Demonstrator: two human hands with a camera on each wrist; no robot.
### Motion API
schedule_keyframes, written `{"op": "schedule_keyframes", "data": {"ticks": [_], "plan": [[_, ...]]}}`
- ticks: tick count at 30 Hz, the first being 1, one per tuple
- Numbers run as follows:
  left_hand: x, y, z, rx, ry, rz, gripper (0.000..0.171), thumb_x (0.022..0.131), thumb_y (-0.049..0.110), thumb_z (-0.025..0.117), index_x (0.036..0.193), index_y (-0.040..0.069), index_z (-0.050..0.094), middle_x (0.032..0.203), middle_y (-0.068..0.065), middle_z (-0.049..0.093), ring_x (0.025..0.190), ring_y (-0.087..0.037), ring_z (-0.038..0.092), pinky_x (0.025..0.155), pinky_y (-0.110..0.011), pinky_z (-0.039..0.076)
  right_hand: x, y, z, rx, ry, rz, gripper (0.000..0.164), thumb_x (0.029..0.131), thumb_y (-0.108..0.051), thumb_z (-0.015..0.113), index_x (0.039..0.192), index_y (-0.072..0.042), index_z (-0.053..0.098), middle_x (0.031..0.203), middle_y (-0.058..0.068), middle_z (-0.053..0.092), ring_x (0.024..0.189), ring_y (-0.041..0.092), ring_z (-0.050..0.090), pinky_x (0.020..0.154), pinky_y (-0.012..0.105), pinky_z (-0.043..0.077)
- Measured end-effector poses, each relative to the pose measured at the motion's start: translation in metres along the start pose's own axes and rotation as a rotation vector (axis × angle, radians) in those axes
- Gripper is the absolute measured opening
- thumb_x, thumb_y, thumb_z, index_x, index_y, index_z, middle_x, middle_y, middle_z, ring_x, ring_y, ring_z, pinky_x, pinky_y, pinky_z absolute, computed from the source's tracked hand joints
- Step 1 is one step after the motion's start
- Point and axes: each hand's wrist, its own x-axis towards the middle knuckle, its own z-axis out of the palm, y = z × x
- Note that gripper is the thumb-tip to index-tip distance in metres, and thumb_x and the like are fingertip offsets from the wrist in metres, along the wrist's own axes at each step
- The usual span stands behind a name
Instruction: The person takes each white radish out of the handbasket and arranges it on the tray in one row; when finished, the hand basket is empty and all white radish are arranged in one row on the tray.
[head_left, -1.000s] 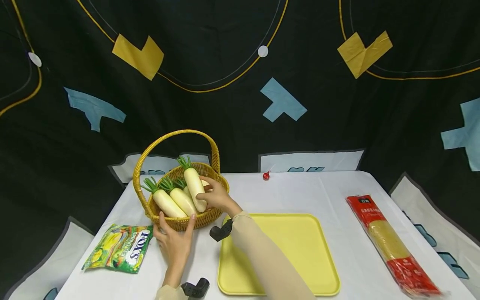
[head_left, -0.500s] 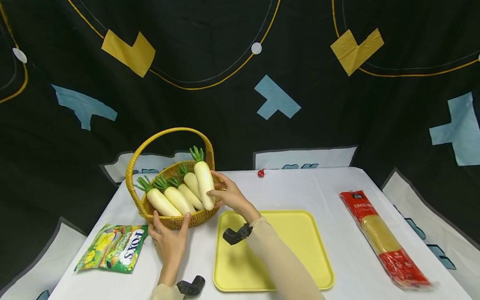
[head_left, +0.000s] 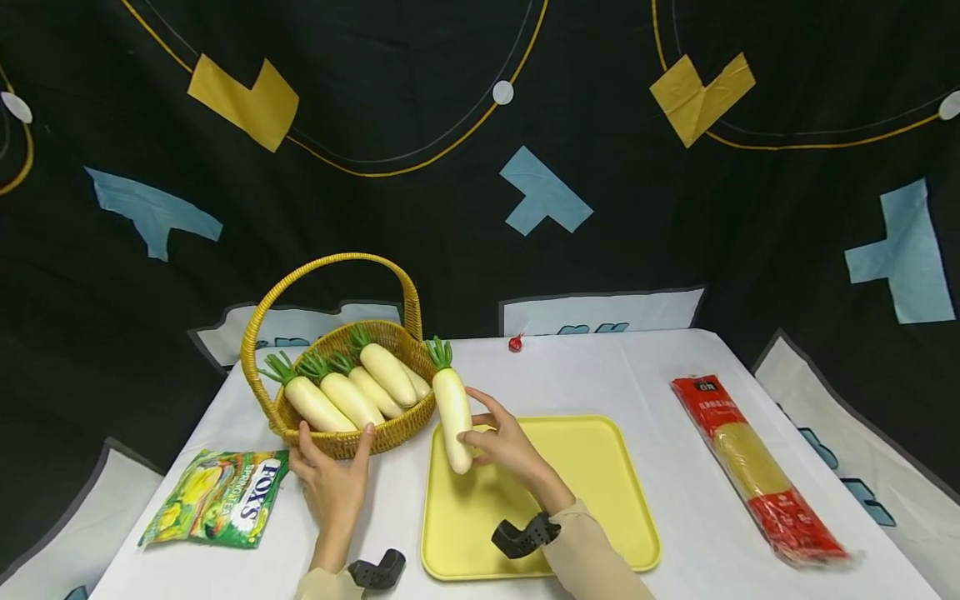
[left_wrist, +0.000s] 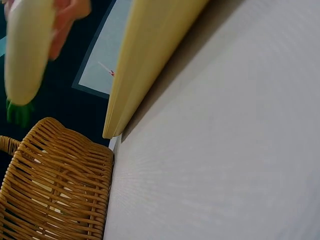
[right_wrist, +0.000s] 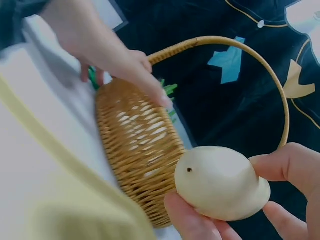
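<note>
My right hand (head_left: 513, 450) holds a white radish (head_left: 452, 408) with a green leafy top between thumb and fingers. It hangs tilted over the left edge of the yellow tray (head_left: 540, 567). The right wrist view shows the radish's rounded end (right_wrist: 215, 177) close up, pinched by the fingers. My left hand (head_left: 333, 492) holds the front rim of a wicker basket (head_left: 401, 429), thumb and fingers spread along it. Several more white radishes (head_left: 348, 400) lie in the basket, their leaves toward the back left.
A green candy bag (head_left: 217, 498) lies left of the basket. A red-and-yellow packet of noodles (head_left: 757, 467) lies at the right of the white table. A small red thing (head_left: 515, 343) sits near the back edge. The basket's tall handle (head_left: 330, 262) arches upward.
My right hand has lifted the radish out of the basket and carried it right and nearer, to the tray's edge. The left hand has stayed on the basket. The head view has shifted slightly.
</note>
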Motion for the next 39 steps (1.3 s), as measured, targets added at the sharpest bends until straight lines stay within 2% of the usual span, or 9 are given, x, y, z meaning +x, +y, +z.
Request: {"op": "schedule_keyframes", "data": {"ticks": [3, 8, 18, 25, 29, 35, 39], "plan": [[0.000, 0.000, 0.000, -0.002, -0.008, -0.004, 0.105, 0.072, 0.063, 0.062, 0.146, 0.022, 0.001, 0.146, -0.027, 0.002, 0.120, -0.057, 0.027, 0.088, -0.065, 0.030, -0.014, 0.013, 0.001, -0.015, 0.028, 0.020, 0.068, 0.082, -0.006, 0.058, 0.142, -0.020, 0.029, 0.114, 0.023, 0.050, 0.076, 0.015, 0.061, 0.062, 0.040, 0.055], [-0.001, 0.002, 0.000, -0.005, 0.005, 0.002, 0.105, 0.071, 0.062, 0.063, 0.146, 0.021, 0.002, 0.145, -0.027, 0.003, 0.121, -0.057, 0.027, 0.091, -0.064, 0.028, -0.029, 0.035, 0.007, -0.028, 0.059, 0.078, 0.069, 0.080, -0.011, 0.061, 0.141, -0.024, 0.030, 0.110, 0.019, 0.050, 0.070, 0.016, 0.060, 0.054, 0.031, 0.053], [-0.001, 0.003, -0.001, 0.002, 0.007, 0.002, 0.104, 0.071, 0.063, 0.063, 0.146, 0.021, 0.003, 0.145, -0.027, 0.004, 0.120, -0.056, 0.028, 0.091, -0.063, 0.028, -0.047, 0.054, 0.028, -0.029, 0.078, 0.121, 0.070, 0.079, -0.009, 0.062, 0.141, -0.018, 0.030, 0.102, 0.017, 0.054, 0.071, 0.019, 0.061, 0.050, 0.033, 0.053], [0.000, 0.001, 0.000, 0.007, 0.006, -0.001, 0.104, 0.071, 0.062, 0.063, 0.146, 0.022, 0.003, 0.146, -0.026, 0.004, 0.121, -0.056, 0.027, 0.092, -0.063, 0.028, -0.054, 0.055, 0.041, -0.134, 0.085, 0.081, 0.069, 0.078, -0.016, 0.066, 0.139, -0.019, 0.034, 0.104, 0.014, 0.053, 0.068, 0.014, 0.059, 0.049, 0.032, 0.054], [0.001, 0.000, 0.000, 0.013, 0.002, -0.009, 0.105, 0.071, 0.064, 0.062, 0.146, 0.023, 0.002, 0.146, -0.026, 0.004, 0.120, -0.055, 0.028, 0.091, -0.063, 0.029, -0.054, 0.055, 0.043, -0.204, 0.078, 0.033, 0.068, 0.079, -0.019, 0.066, 0.139, -0.014, 0.034, 0.106, 0.015, 0.054, 0.066, 0.011, 0.058, 0.048, 0.029, 0.053], [0.001, 0.000, 0.000, 0.015, 0.001, -0.017, 0.105, 0.071, 0.065, 0.061, 0.146, 0.023, 0.002, 0.146, -0.025, 0.003, 0.118, -0.056, 0.030, 0.088, -0.063, 0.031, -0.052, 0.052, 0.039, -0.351, 0.152, -0.004, 0.060, 0.079, -0.027, 0.067, 0.131, -0.007, 0.044, 0.104, 0.013, 0.053, 0.080, 0.014, 0.050, 0.062, 0.020, 0.044], [0.001, 0.000, 0.000, 0.015, -0.006, -0.020, 0.105, 0.071, 0.066, 0.061, 0.146, 0.024, 0.001, 0.146, -0.025, 0.002, 0.119, -0.056, 0.029, 0.088, -0.063, 0.030, -0.051, 0.053, 0.037, -0.364, 0.195, -0.007, 0.056, 0.079, -0.027, 0.067, 0.127, -0.005, 0.048, 0.103, 0.013, 0.054, 0.083, 0.015, 0.051, 0.066, 0.021, 0.043]]}}
